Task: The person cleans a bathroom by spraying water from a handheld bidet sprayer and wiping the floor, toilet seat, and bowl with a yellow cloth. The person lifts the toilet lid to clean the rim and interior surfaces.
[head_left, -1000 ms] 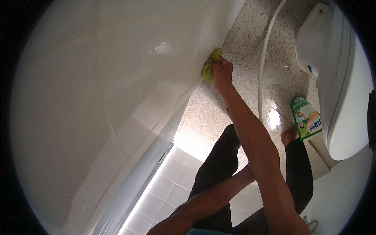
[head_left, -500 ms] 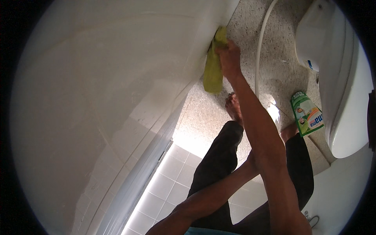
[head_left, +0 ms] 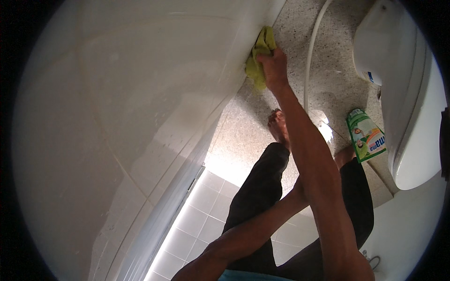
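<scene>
The right grip [head_left: 275,68] clasps a bunched green cloth [head_left: 255,72]; the left grip is hidden. Best spread flat along the wall [head_left: 164,93] beside the right grip.

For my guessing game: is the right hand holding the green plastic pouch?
No: the right hand holds a bunched yellow-green cloth.

You have a yellow-green cloth [head_left: 256,75] bunched up, its matte fabric creased into loose, uneven folds. Your right fingers [head_left: 280,55] grip it along its right side. One folded end sticks out beyond them on the far side, and a wider, looser part spreads to the left and hangs nearer you. It lies against the foot of the glossy pale wall [head_left: 187,93], beside the speckled floor [head_left: 295,42].
</scene>
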{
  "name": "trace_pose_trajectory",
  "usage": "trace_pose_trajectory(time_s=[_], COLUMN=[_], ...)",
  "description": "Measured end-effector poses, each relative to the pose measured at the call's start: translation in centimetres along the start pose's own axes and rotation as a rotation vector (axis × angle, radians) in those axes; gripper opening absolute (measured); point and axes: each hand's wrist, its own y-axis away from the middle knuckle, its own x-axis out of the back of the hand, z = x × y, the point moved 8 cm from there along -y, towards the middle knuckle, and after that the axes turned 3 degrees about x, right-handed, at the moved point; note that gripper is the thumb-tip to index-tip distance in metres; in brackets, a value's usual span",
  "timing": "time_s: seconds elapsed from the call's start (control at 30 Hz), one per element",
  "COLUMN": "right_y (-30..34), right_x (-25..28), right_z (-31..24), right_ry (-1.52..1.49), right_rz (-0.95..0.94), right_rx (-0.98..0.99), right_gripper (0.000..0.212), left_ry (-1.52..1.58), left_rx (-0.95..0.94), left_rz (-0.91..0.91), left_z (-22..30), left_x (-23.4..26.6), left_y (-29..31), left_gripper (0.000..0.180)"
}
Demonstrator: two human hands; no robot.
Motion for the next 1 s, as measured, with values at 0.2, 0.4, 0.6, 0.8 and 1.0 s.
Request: trace_pose_trajectory(time_s=[0.2,0.4,0.6,0.8,1.0], right_y=[0.7,-0.1,3.2,0.9,1.0], right_x=[0.3,0.7,1.4,0.3,0.3], right_z=[1.2,0.3,7.0,1.3,0.5], right_ry=[0.034,0.159,0.400,0.042,0.261], right_rz=[-0.038,-0.023,-0.226,-0.045,-0.033], right_rx=[0.058,0.077,-0.064,0.041,0.184], right_gripper=[0.046,0.055,0.044,0.044,0.053], left_ry=[0.000,-0.002,0.027,0.053,0.089], left_rx=[0.002,-0.005,-0.010,0.003,0.048], left_rz=[0.000,0.003,0.010,0.010,0.018], left_z=[0.0,0.0,-0.6,-0.4,0.1], left_x=[-0.2,-0.1,0.5,0.0,-0.7], left_y=[0.0,0.1,0.1,0.0,0.2], left_gripper=[0.044,0.044,0.044,0.044,0.043])
